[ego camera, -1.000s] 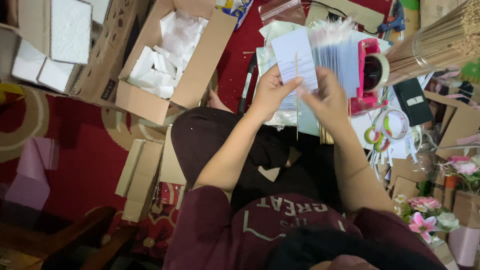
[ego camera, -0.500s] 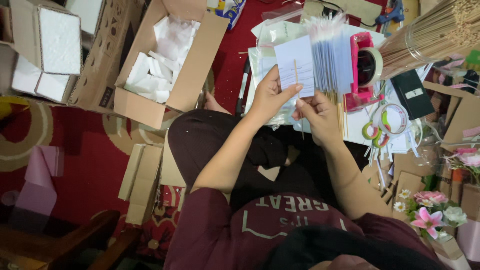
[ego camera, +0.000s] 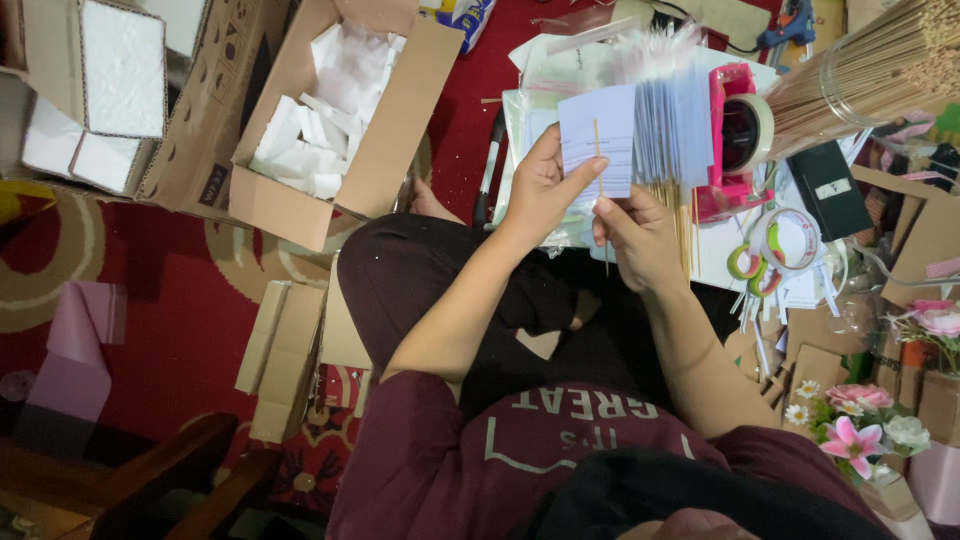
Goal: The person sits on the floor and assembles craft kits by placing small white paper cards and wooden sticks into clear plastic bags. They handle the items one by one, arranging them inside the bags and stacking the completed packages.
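I sit cross-legged on a red carpet. My left hand (ego camera: 545, 190) pinches a small white card (ego camera: 598, 140) by its lower left edge. A thin wooden stick (ego camera: 598, 165) lies upright against the card's face. My right hand (ego camera: 640, 235) grips that stick from below, together with a fanned bunch of finished cards on sticks (ego camera: 668, 125) that spreads to the right. Both hands are held above my lap, close together and nearly touching.
A pink tape dispenser (ego camera: 735, 140) stands right of the cards, with tape rolls (ego camera: 770, 255) below it. A jar of wooden skewers (ego camera: 870, 65) lies top right. An open cardboard box of white foam (ego camera: 330, 110) sits left. Artificial flowers (ego camera: 860, 420) are lower right.
The view shifted slightly. My hands stay together on the card and stick, with the right hand sliding a little lower along the stick.
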